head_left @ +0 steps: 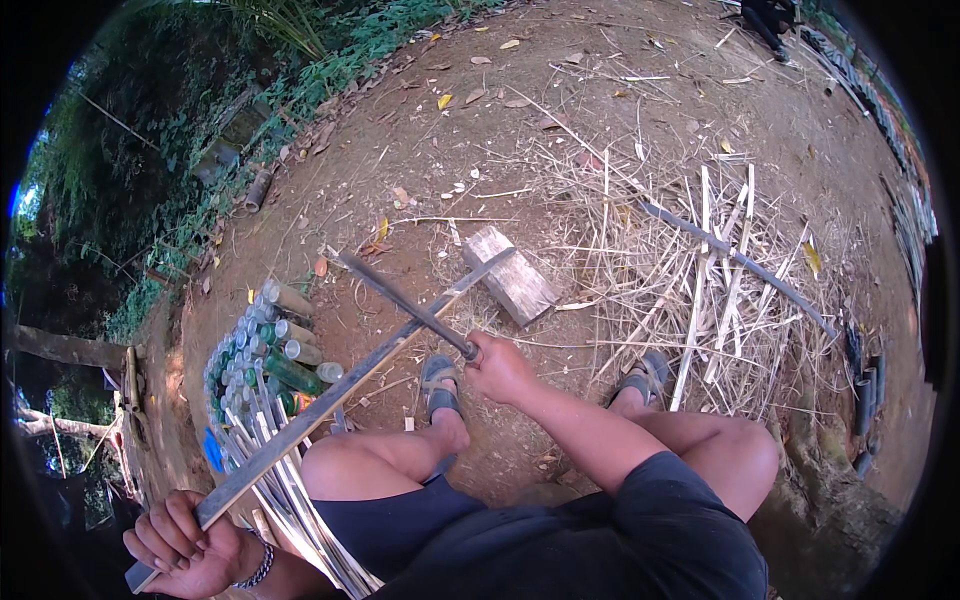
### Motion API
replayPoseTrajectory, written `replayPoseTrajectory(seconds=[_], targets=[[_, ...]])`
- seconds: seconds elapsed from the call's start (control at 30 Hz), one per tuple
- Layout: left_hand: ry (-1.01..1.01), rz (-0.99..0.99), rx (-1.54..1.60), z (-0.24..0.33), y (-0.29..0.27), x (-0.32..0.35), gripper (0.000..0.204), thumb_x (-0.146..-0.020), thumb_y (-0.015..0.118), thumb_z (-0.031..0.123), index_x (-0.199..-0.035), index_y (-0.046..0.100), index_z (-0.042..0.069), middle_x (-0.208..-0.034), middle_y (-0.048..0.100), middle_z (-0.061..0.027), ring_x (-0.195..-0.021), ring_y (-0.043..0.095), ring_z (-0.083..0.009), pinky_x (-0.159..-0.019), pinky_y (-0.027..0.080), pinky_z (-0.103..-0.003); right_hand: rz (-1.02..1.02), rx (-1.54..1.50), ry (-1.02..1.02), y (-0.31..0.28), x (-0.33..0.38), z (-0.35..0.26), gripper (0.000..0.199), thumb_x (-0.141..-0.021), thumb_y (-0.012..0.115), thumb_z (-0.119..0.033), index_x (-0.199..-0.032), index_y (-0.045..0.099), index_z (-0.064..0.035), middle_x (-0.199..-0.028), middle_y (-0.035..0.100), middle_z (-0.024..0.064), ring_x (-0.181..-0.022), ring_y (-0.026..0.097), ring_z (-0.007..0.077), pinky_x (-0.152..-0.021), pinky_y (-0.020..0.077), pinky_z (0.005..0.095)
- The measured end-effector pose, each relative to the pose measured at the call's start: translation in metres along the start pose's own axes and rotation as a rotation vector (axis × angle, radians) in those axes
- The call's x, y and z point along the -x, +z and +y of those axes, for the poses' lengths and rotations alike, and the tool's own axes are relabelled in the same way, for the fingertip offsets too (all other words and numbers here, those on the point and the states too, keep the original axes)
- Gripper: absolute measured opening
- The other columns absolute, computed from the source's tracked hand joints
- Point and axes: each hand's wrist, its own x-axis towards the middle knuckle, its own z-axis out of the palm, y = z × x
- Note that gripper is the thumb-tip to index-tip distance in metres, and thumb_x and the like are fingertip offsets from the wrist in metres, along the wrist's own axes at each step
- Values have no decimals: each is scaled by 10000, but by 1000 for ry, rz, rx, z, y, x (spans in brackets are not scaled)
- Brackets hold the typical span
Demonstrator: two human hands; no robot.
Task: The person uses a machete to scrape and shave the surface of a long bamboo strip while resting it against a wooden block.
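Observation:
My left hand is closed around the near end of a long bamboo strip, dark on its outer face and pale along the edge. The strip slants up and away, its far end lying on a squared wooden block on the ground. In front of my body, my right hand grips the handle of a machete. Its dark blade points to the far left and crosses over the strip; whether the edge touches it I cannot tell. Several split pale strips lean beside my left leg.
Plastic bottles, green and clear, are heaped at left. Shavings and splints litter the ground at right, with a long grey strip across them. Dark tubes lie far right. A person is at the far upper right.

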Motion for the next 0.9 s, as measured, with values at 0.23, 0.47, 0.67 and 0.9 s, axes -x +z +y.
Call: replayPoseTrajectory(seconds=[0.23,0.47,0.67,0.9], targets=[[-21,15,-5,-5,-16,-20,593,-911,302,648,-594,345,148,-464,342,40,-381,311,-59,-402,253,-180,238,51,288,-3,-63,94,305,-812,571,-168,-1064,574,4,-893,655,235,-875,635,389,-795,485,480],[-99,57,52,-12,-27,-36,528,-927,357,549,-597,350,136,-463,346,30,-393,318,-69,-424,282,-191,207,-38,623,-8,-80,183,330,-833,555,-188,-1096,586,10,-1025,629,266,-967,616,401,-819,487,459],[-37,136,-1,-9,-48,-37,443,-912,450,433,-603,359,129,-460,347,32,-391,322,-66,-404,271,-194,253,-40,486,12,-72,165,323,-814,570,-220,-1041,645,-3,-1007,643,248,-964,628,382,-819,498,435],[-27,111,45,-14,-56,-40,532,-930,386,572,-652,374,119,-497,354,22,-402,317,-69,-406,281,-206,-170,236,484,-20,-95,187,297,-783,575,-282,-903,698,-39,-947,669,202,-911,639,379,-795,508,425]])
